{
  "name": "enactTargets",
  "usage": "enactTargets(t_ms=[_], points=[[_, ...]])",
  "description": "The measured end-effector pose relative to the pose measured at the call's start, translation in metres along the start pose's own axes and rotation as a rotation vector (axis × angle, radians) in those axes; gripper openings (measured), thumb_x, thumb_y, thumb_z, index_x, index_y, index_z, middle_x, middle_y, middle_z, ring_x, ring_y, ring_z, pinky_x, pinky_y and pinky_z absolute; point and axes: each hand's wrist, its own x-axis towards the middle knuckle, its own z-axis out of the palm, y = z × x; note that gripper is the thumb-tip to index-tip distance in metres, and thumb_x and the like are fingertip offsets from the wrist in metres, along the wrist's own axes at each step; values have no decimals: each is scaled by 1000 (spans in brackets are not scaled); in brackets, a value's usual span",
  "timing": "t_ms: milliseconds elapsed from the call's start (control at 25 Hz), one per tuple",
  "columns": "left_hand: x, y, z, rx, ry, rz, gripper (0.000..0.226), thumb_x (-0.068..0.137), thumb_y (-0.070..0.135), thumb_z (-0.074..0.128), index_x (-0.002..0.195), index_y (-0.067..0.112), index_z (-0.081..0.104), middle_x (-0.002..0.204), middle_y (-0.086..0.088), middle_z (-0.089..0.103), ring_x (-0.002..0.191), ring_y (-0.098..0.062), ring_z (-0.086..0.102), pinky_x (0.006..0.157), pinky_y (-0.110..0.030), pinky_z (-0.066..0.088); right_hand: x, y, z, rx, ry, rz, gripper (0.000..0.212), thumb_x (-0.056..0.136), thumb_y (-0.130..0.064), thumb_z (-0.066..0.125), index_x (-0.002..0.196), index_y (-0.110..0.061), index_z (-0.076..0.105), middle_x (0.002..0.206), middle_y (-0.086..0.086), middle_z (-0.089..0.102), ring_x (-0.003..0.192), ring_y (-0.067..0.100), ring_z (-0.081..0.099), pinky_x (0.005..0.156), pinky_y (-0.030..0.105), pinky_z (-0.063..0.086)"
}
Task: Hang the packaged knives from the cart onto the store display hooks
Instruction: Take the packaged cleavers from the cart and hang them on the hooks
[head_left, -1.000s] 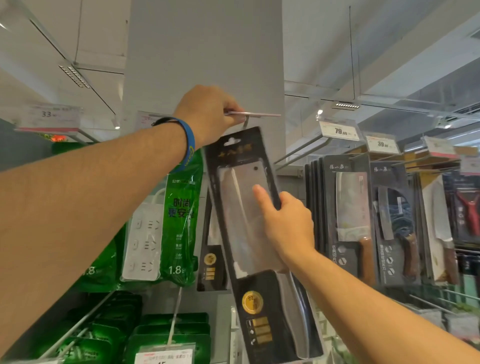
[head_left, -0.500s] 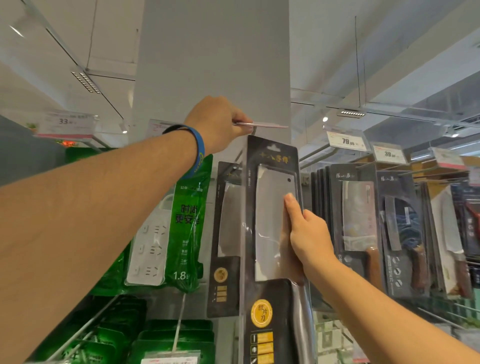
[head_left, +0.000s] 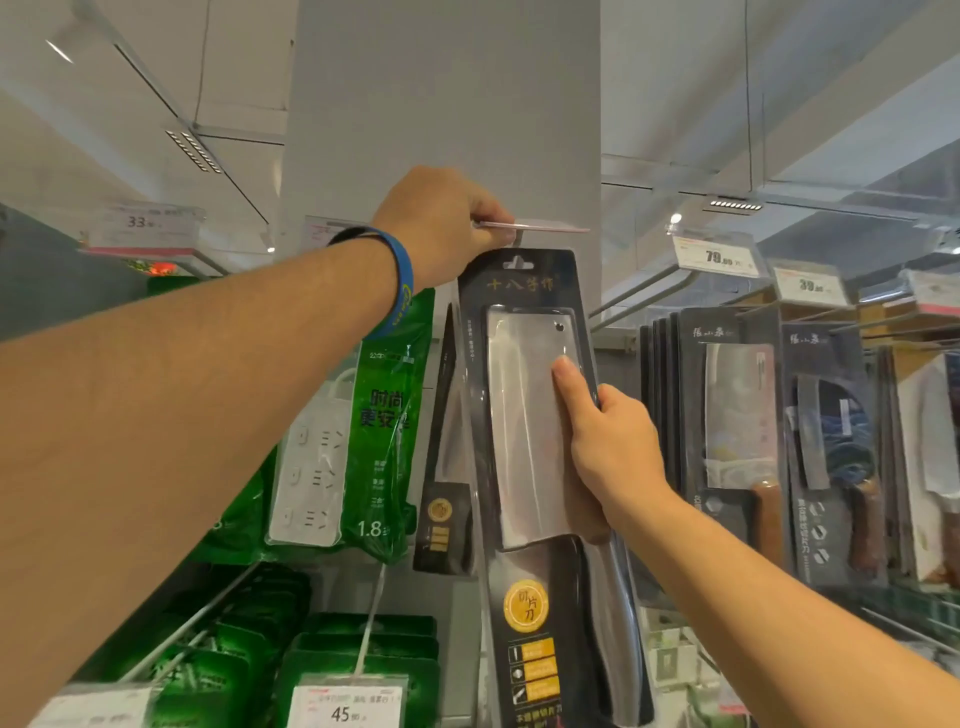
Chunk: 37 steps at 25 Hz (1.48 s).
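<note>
We see a grey pillar filling the upper middle of the frame. Green packs hang at lower left and a row of hung knives at right. In the centre is the knife pack, near upright, its top just under the hook. We cannot tell whether its hang hole is on the hook. The right hand grips the pack's right edge, with the thumb flat on the clear window over the blade and the fingers curled behind (hidden from us). The left hand, upper centre, has its fingers pinched together on the tag at the hook's tip, holding it level. A blue band circles that wrist.
</note>
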Motion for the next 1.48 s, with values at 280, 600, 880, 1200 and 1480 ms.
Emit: enactTargets(t_ms=[280,600,880,1200,1480], points=[[3,2,-1,31,-5,5,27,93,39,64,116,29,72,108,6,72,85,-7,53,73,-18,37,0,2,7,-48,-45,-15,73,87,-83,44,74,-12,56,70,2,63,65,19,58,57,35,43],[6,2,-7,48,-45,1,24,92,42,64,112,32,74,100,7,72,63,-2,49,56,-13,31,-24,38,1,-189,32,-25,64,88,-76,50,60,-19,42,53,-9,51,50,7,46,49,35,33],[2,-2,-3,62,-11,28,27,91,43,65,115,32,73,107,6,73,79,-9,60,70,-19,40,-16,16,2,11,135,-139,62,92,-68,55,58,-19,36,48,-14,45,46,6,39,47,24,29],[0,-1,-3,70,-16,19,31,91,45,64,118,31,71,113,2,72,101,-19,61,83,-26,44,-2,2,7,-36,88,-98,67,92,-72,49,66,-11,45,60,1,46,54,15,40,52,32,32],[1,-1,-4,87,-9,41,31,92,46,62,118,32,71,110,2,72,95,-16,58,78,-27,41,10,0,8,-78,70,-120,68,92,-73,48,68,-9,51,63,9,55,54,8,46,52,30,37]])
